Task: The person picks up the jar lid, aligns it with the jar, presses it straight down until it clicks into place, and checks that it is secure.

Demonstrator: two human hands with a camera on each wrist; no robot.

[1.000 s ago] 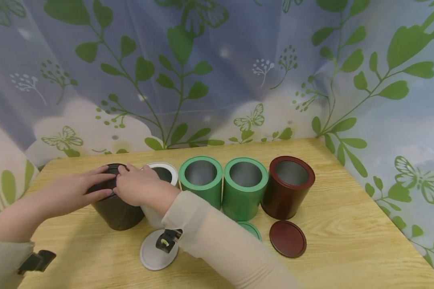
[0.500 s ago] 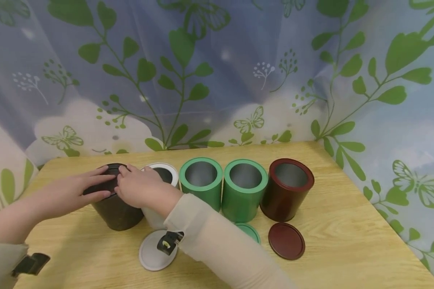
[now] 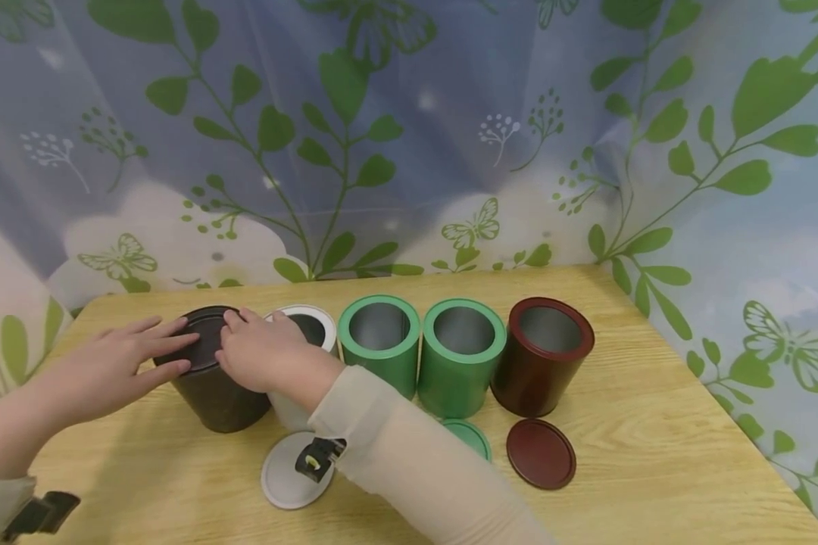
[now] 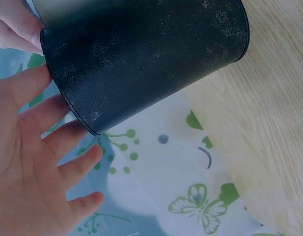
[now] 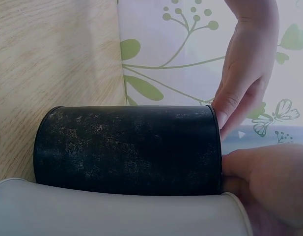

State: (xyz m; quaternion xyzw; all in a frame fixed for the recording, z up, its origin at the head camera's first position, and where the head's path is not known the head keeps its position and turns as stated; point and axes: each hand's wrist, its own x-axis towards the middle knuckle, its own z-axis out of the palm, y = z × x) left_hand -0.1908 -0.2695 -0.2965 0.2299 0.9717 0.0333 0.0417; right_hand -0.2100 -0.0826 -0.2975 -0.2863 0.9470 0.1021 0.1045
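A scuffed black can (image 3: pixel 221 397) stands at the left end of a row, with a dark lid (image 3: pixel 201 344) covering its top. My left hand (image 3: pixel 98 359) lies over the lid's left side with fingers spread; in the left wrist view the left hand (image 4: pixel 33 147) has some fingertips overlapping the can's rim. My right hand (image 3: pixel 262 352) presses on the right edge of the black can's top, its thumb at the rim; its other fingertips are partly hidden. Beside the black can, partly under my right wrist, is a white can (image 3: pixel 289 409) with an uncovered top.
Two green cans (image 3: pixel 382 363) and a dark red can (image 3: pixel 538 363) stand uncovered to the right. In front lie a white lid (image 3: pixel 289 477), a green lid (image 3: pixel 470 435) half behind my sleeve, and a red lid (image 3: pixel 541 454). A leaf-patterned curtain (image 3: pixel 409 151) backs the wooden table (image 3: pixel 654 439).
My left hand has slid a little to the left across the black can's lid, baring more of it. My right hand has stayed at the can's right edge.
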